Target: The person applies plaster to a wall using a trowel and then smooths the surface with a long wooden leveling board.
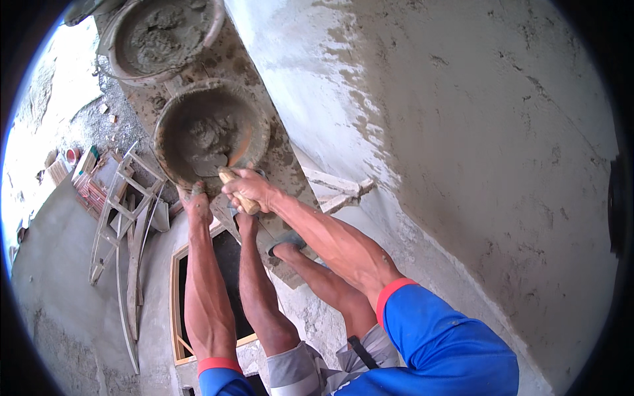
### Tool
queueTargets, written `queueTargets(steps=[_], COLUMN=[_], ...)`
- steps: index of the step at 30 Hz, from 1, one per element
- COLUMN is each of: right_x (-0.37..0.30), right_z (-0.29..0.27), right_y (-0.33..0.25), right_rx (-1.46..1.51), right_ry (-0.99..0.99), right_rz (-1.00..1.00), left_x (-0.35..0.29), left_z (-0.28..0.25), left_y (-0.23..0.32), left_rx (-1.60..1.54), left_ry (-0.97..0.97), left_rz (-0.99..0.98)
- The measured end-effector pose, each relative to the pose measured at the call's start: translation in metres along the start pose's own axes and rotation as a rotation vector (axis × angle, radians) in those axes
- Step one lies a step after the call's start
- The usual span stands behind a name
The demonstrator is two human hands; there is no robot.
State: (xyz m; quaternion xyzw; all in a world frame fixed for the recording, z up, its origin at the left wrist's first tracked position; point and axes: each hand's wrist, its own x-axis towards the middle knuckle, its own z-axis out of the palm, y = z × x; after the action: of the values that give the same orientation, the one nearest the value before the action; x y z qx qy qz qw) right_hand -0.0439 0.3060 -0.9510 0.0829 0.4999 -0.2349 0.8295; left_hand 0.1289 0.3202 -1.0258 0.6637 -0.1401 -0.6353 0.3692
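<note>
A round basin [254, 122] stands on a mortar-spattered plank platform, with wet grey mortar [210, 135] heaped in its middle. My right hand [254, 190] is closed around the wooden handle of a trowel [210, 164]. The trowel's blade rests inside the basin at the near edge of the mortar, partly smeared with it. At the basin's near left rim, my left hand [196, 203] grips the edge with its fingers hooked over it. Beyond stands a second basin [119, 59], also holding grey mortar [162, 36].
I stand on the plank platform [281, 155], raised above the ground. A rough grey plastered wall [475, 132] rises close on the right. Below left are a wooden ladder-like frame [122, 210] and stacked materials. A wood-framed opening [177, 310] lies beneath my left arm.
</note>
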Motion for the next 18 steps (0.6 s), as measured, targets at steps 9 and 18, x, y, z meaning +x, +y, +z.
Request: queueTargets(steps=[9, 18], right_x=[-0.047, -0.03], right_z=[0.019, 0.023], right_y=[-0.049, -0.115], right_rx=[-0.937, -1.962], right_ry=[0.2, 0.413], right_rz=[-0.197, -0.517], left_x=[0.009, 0.011], left_z=[-0.008, 0.017], left_y=[0.025, 0.021], left_rx=[0.121, 0.308], left_ry=[-0.022, 0.032], left_rz=[-0.009, 0.107])
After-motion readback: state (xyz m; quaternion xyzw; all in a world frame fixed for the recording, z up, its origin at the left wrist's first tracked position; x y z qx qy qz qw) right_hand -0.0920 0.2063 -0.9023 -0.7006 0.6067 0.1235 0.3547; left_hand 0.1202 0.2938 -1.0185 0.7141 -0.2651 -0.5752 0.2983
